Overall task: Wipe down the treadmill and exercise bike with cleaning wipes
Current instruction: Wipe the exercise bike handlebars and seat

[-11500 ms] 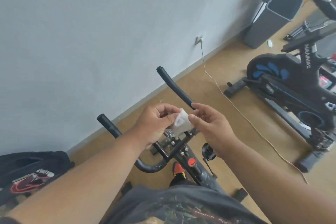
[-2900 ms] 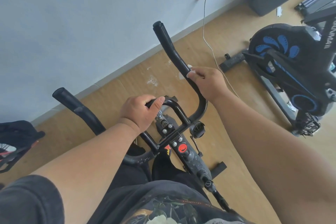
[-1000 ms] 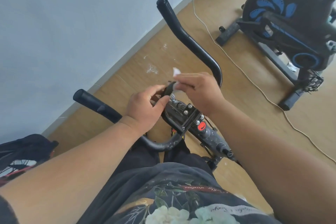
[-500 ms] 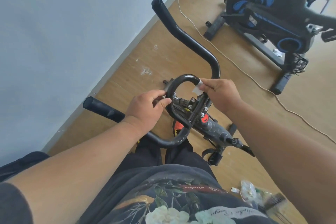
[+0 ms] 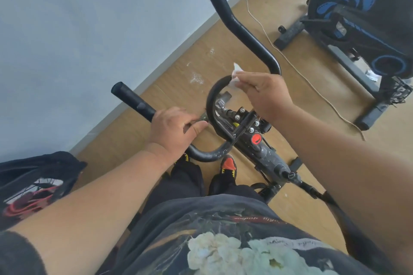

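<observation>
The exercise bike (image 5: 250, 131) stood right in front of me, close to the wall (image 5: 89, 29), its black handlebars (image 5: 243, 31) spread out under my arms. My right hand (image 5: 266, 94) was on the top of the small inner loop (image 5: 211, 98) of the bars, fingers curled and pinching a white wipe (image 5: 235, 73) against the tube, a corner of the wipe sticking up past my knuckles. My left hand (image 5: 176, 129) was wrapped around the left bar (image 5: 134, 100) where it bends in towards the stem, thumb stretched out towards the loop. A red knob (image 5: 256, 139) sat on the frame just below the loop. My shoes (image 5: 228, 166) showed on the wooden floor (image 5: 178, 69) under the bars. A second bike (image 5: 357, 24) with blue markings stood well apart on my right, a pale cable (image 5: 290, 62) running over the floor between the two.
</observation>
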